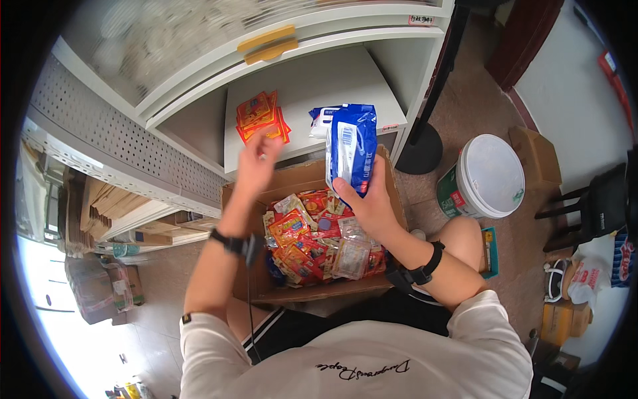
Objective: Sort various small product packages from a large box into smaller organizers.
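Note:
My right hand (369, 199) grips a blue and white soft plastic pack (353, 149), thumb across its near end, above the front edge of a shelf. Just behind it, a second blue and white pack (321, 121) is partly covered; I cannot tell whether it rests on the shelf. My left hand (259, 159), blurred, hovers in front of a small pile of red and orange packets (259, 112) on the white shelf board (309, 82). Its fingers are loosely curled and nothing shows in them. Below both hands, a cardboard box (294, 175) holds many small colourful packets (319, 239).
Above the shelf is a cabinet front with yellow handles (269, 45). To the right stand a black post base (421, 149), a lidded white bucket (491, 174) and a dark stool (593, 204). On the left are a perforated metal rack (124, 134) and taped cartons (99, 289).

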`<state>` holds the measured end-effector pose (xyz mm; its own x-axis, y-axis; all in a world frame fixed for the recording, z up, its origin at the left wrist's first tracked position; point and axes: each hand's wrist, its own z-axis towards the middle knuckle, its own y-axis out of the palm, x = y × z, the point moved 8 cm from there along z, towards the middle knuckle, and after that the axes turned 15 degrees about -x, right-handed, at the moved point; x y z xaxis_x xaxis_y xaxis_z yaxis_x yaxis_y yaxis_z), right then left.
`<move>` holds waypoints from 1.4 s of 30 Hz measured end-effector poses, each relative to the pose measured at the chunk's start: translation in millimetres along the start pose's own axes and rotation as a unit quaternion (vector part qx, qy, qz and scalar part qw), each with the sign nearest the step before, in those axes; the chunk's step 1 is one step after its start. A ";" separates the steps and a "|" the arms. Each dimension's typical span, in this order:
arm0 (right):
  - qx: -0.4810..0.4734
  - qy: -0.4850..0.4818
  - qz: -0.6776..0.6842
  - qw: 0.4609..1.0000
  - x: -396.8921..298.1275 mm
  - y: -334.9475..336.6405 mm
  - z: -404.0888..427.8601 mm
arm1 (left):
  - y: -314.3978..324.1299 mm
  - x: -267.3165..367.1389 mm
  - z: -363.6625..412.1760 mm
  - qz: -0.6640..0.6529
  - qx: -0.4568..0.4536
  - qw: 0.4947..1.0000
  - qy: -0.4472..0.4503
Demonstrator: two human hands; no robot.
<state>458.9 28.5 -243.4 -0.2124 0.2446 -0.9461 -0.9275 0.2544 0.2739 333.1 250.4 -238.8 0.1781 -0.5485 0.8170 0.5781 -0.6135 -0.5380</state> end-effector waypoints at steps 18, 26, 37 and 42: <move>-0.103 0.074 0.075 0.989 30.6 46.2 -7.7 | 35.8 27.7 -146.3 -0.599 -0.107 0.793 -0.034; -0.042 0.084 0.130 0.987 41.3 35.9 -11.6 | 36.8 19.5 -140.1 -0.491 -0.134 0.857 -0.074; -0.064 0.092 0.351 0.930 79.3 78.0 -28.1 | 23.0 4.3 -144.5 -0.389 0.070 0.912 -0.114; -0.066 0.128 0.389 0.910 93.8 96.8 -29.8 | 11.1 40.4 -141.2 -0.036 0.048 0.995 -0.085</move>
<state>340.1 48.2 -310.7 -0.8690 0.0736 -0.4894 -0.4919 -0.0206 0.8704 234.3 141.2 -241.1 0.2596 -0.3963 0.8806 0.6665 -0.5864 -0.4604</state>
